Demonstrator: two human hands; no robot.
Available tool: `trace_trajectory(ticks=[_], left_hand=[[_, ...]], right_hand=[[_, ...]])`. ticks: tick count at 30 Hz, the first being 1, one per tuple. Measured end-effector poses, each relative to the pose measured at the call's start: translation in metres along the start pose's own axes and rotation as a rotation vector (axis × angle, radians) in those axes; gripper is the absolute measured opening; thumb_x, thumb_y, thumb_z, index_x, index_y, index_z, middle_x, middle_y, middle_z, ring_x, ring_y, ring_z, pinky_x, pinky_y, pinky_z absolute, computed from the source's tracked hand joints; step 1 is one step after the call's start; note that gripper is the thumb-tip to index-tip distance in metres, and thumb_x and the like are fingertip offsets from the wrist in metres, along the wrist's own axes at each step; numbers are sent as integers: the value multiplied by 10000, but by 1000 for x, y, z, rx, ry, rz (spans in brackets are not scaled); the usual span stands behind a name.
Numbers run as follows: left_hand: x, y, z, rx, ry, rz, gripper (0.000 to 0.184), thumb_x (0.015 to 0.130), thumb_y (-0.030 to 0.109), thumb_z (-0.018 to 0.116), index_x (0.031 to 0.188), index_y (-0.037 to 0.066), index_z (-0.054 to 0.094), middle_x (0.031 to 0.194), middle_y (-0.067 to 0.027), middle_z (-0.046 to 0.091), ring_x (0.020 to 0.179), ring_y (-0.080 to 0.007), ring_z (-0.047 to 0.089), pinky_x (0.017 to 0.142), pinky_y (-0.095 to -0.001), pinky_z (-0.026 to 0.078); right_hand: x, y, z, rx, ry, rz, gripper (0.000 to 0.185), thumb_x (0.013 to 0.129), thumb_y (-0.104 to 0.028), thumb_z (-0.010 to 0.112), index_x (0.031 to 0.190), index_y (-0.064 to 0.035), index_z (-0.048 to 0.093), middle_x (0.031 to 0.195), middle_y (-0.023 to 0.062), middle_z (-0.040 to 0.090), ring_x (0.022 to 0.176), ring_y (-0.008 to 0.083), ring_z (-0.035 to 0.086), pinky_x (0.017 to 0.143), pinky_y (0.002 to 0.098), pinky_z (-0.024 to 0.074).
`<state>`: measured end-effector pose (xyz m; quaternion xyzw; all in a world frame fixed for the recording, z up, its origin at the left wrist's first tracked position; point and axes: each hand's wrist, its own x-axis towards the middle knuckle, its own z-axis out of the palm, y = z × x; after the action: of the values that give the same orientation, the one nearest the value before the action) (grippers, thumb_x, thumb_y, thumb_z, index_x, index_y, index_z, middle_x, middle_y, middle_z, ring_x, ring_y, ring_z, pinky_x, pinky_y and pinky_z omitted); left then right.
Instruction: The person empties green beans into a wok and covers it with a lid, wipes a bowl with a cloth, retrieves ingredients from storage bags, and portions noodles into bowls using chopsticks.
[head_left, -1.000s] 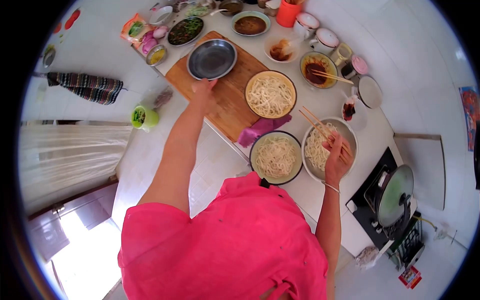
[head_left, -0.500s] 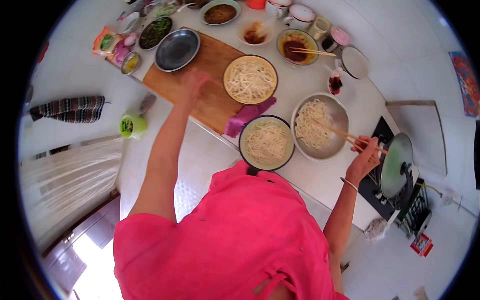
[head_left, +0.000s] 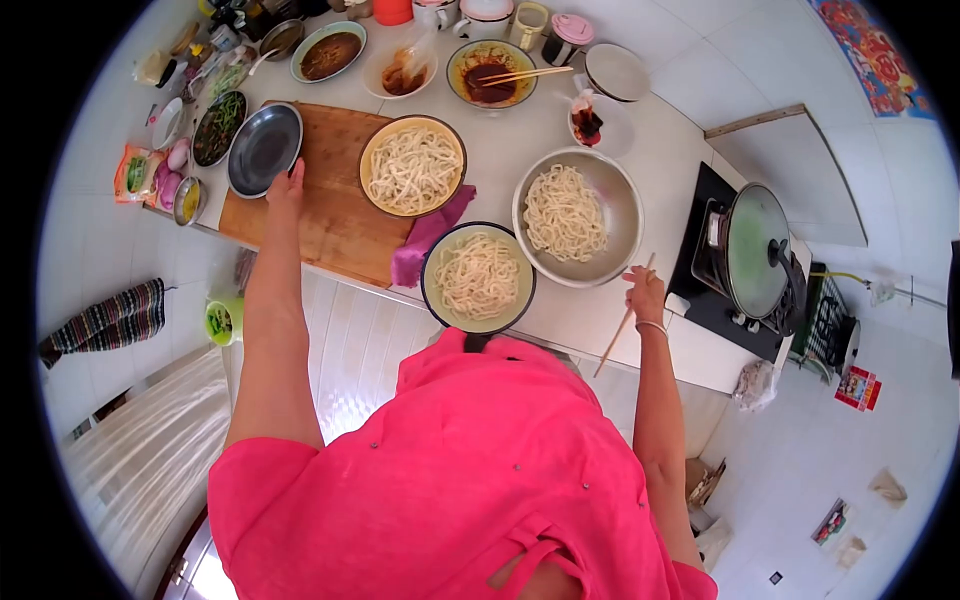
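My left hand (head_left: 286,188) grips the near rim of a dark metal plate (head_left: 262,152), its fingers closed at the edge. The plate holds no food and overlaps the left end of the wooden cutting board (head_left: 335,215). In my right hand (head_left: 646,292) is a pair of wooden chopsticks (head_left: 614,343), pointing down toward the counter's front edge. Just left of that hand stands a steel bowl (head_left: 625,215) with noodles (head_left: 565,213). A second bowl of noodles (head_left: 478,277) sits at the front edge, and a yellow bowl of noodles (head_left: 413,165) is on the board.
A purple cloth (head_left: 410,262) lies between board and front bowl. Sauce bowls (head_left: 490,85) and a dish of greens (head_left: 219,128) line the back and left. On the right, a lidded pan (head_left: 757,250) sits on the stove (head_left: 697,265). A green cup (head_left: 222,322) is below left.
My left hand has moved left and taken hold of the metal plate's rim. My right hand has drawn the chopsticks out of the steel bowl, turning them downward. The view has shifted.
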<state>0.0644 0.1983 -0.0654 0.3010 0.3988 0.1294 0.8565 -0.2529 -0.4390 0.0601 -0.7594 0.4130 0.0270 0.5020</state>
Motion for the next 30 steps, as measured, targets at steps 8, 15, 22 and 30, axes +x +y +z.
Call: trace_trajectory(ticks=[8, 15, 22, 30], left_hand=[[46, 13, -22, -167, -1, -40, 313, 876, -78, 300, 1125, -17, 481, 1113, -206, 521, 972, -370, 552, 780, -472, 556], [28, 28, -17, -16, 85, 133, 279, 794, -99, 375, 1060, -93, 459, 1035, -238, 527, 801, -365, 592, 657, -431, 590], [-1, 39, -15, 70, 158, 201, 236, 739, -92, 464, 970, -138, 452, 950, -227, 546, 724, -349, 604, 561, -390, 587], [-54, 61, -44, 224, -105, 194, 150, 778, -2, 478, 895, -94, 496, 868, -194, 579, 735, -292, 616, 632, -333, 548]], right_hand=[[8, 2, 8, 300, -33, 158, 245, 864, -202, 514, 907, 31, 573, 676, 77, 573, 420, 84, 423, 359, 221, 328], [24, -4, 14, 129, -47, 180, 214, 788, -178, 622, 666, -26, 533, 546, 11, 457, 382, 65, 381, 328, 205, 260], [26, -18, -3, 24, -5, -24, 263, 751, -181, 596, 562, -35, 486, 461, 23, 445, 345, 100, 396, 326, 249, 281], [12, -30, -24, 13, 15, -39, 284, 777, -190, 583, 570, -40, 460, 458, -3, 409, 354, 79, 370, 343, 243, 274]])
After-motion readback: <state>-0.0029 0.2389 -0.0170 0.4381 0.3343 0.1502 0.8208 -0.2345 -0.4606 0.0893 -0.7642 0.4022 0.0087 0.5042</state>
